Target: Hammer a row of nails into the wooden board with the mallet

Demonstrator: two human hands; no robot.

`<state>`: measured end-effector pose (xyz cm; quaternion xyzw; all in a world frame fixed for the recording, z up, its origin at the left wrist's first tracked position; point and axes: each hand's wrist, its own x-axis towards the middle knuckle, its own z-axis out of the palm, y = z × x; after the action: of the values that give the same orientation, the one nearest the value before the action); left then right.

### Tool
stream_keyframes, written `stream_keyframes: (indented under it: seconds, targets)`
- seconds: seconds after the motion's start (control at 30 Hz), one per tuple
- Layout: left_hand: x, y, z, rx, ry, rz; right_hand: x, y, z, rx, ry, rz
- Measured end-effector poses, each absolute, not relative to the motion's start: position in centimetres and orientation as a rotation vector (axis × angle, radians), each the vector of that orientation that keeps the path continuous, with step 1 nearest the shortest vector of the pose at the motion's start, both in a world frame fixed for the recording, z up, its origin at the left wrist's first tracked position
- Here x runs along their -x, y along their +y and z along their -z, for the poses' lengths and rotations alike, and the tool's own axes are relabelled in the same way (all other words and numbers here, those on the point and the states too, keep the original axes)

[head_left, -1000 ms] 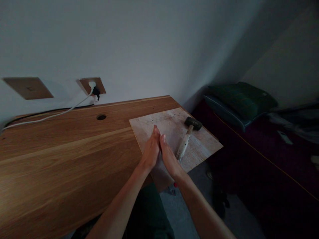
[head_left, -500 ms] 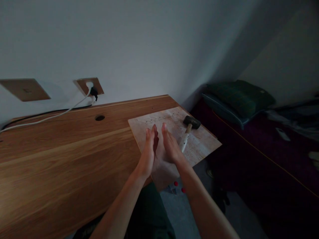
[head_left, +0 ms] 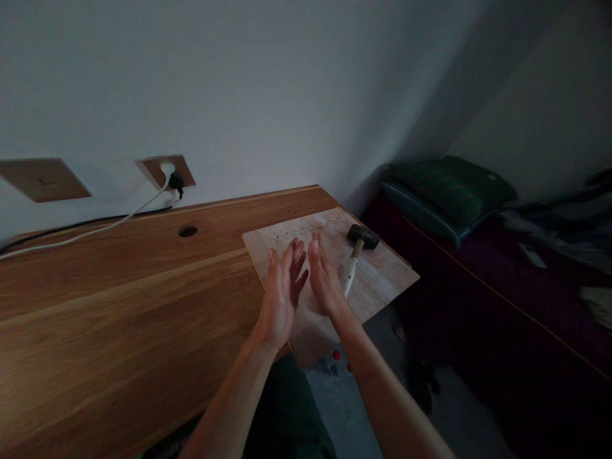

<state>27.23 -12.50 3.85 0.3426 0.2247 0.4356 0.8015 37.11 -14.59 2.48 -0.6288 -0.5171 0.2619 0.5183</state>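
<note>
Over a pale board (head_left: 382, 280), my left hand (head_left: 280, 293) is raised with its fingers stretched out and its palm turned inward. Facing it across a narrow gap is my right hand (head_left: 325, 274), also flat, fingers extended. Neither hand holds anything. Just right of my right hand, a hammer (head_left: 362, 236) with a black head and a part-white handle lies on the board; my right hand hides the handle's lower end from view or comes close to it. The board rests at the right end of a wooden desk (head_left: 143, 306) and overhangs its front edge.
Wall sockets (head_left: 169, 173) with plugs and a white cable (head_left: 95, 231) are at the left. A round hole (head_left: 187, 231) pierces the desk. Right of it stands a bed with a dark red cover (head_left: 459, 299) and green pillow (head_left: 454, 191). Red-capped bottles (head_left: 336, 355) stand below.
My left hand has turned so that more of its palm and spread fingers show. My right hand stays close by, flat. The view has shifted slightly; the hammer and board lie as before.
</note>
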Motion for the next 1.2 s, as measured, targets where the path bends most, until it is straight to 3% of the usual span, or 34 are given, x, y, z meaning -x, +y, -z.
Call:
stream_keyframes:
  seconds: [0.53,0.67,0.8,1.07,1.2]
  targets:
    - [-25.8,-12.0,-3.3,-0.501,0.367,-0.955,-38.7,-12.7,-2.8,1.643,-1.15,-0.484]
    - [-25.1,-12.0,-3.4,-0.406,0.373,-0.92,-39.0,-12.9,-2.7,1.545,-1.424,-0.433]
    - [-24.5,-12.0,-3.6,-0.331,0.294,-0.849,-39.9,-12.8,-2.5,1.607,-1.121,-0.404]
    - [-24.6,-12.1,-4.1,-0.223,0.266,-0.766,-38.2,-15.1,-3.3,1.332,-1.072,-0.284]
    - [-25.5,-12.1,-4.1,-0.294,0.322,-0.801,-36.0,-16.7,-3.6,1.133,-0.972,-0.502]
